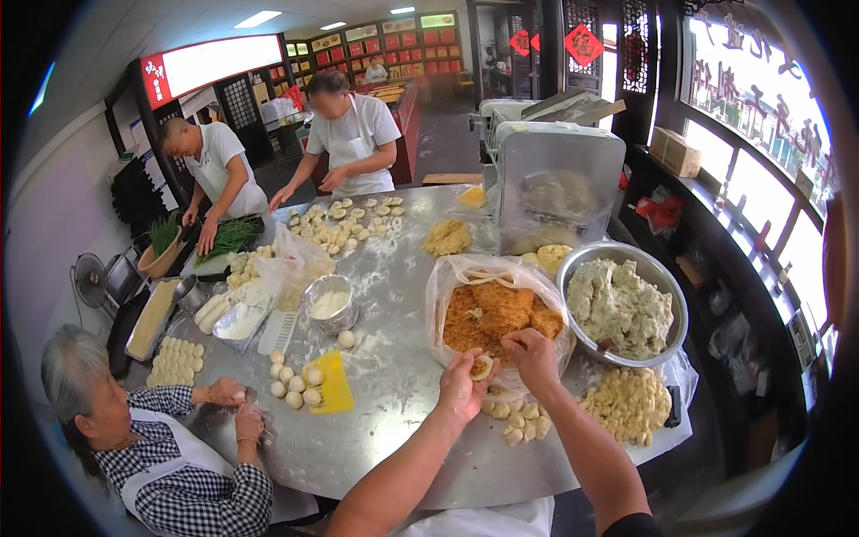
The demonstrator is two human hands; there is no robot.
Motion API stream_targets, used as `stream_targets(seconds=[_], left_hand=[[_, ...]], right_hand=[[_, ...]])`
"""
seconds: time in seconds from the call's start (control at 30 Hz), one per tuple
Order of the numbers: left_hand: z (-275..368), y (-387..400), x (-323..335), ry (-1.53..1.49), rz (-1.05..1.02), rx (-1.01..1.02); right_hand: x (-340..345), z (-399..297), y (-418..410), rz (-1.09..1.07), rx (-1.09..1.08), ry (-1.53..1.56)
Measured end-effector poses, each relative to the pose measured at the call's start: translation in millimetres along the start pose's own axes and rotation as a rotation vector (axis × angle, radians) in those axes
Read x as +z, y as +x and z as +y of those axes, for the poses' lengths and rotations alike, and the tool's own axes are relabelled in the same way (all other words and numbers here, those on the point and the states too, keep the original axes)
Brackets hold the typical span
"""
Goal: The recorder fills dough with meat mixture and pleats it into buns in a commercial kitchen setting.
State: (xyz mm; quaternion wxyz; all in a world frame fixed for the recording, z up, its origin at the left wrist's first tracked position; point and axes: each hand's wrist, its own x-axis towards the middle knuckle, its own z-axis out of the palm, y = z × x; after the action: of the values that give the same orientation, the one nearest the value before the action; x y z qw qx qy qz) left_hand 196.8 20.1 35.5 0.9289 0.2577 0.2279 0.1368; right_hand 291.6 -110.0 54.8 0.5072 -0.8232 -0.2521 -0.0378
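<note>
In my left hand [464,381] lies a small dough wrapper [481,367] with orange-brown filling at its centre. My right hand [535,359] is just right of it, at the near edge of a plastic-lined heap of orange-brown shredded filling [493,309]; its fingertips are pinched, and whether they hold a bit of filling cannot be told. A steel bowl [680,315] of pale green-flecked filling [617,305] stands to the right. Small dough pieces [520,421] lie below my hands, with a larger pile of dough pieces [627,406] beyond my right forearm.
Round dough balls [295,384] sit by a yellow scraper [329,382] on the steel table [389,429]. A flour tin [332,305] stands behind. A co-worker [161,443] works at left; two more [352,134] [218,174] stand across. A machine [560,174] stands at the back.
</note>
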Motion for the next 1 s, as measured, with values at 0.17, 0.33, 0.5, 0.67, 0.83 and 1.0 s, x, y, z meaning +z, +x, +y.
stream_targets(seconds=[0.17,0.33,0.5,0.67,0.83,1.0], left_hand=[[-12.0,10.9,-13.0,-0.049,-0.163,-0.086],[-12.0,-13.7,7.3,0.057,-0.023,-0.095],[-5.5,-32.1,14.6,0.143,-0.067,-0.057],[5.8,-37.0,1.8,0.175,-0.266,-0.166],[26.8,-72.9,11.7,0.340,-0.289,-0.184],[-11.1,-78.3,-38.0,0.787,-0.267,0.276]], right_hand=[[9.5,-29.6,-28.6,-0.030,-0.231,-0.123],[12.7,-10.7,-46.7,0.056,-0.288,-0.043],[9.6,-20.0,-58.8,-0.034,0.129,0.416],[-21.6,-25.2,-50.8,-0.493,0.475,0.756],[-29.1,-35.8,-57.9,-0.416,0.378,0.662],[-18.9,-27.3,-75.1,-0.423,0.483,0.880]])
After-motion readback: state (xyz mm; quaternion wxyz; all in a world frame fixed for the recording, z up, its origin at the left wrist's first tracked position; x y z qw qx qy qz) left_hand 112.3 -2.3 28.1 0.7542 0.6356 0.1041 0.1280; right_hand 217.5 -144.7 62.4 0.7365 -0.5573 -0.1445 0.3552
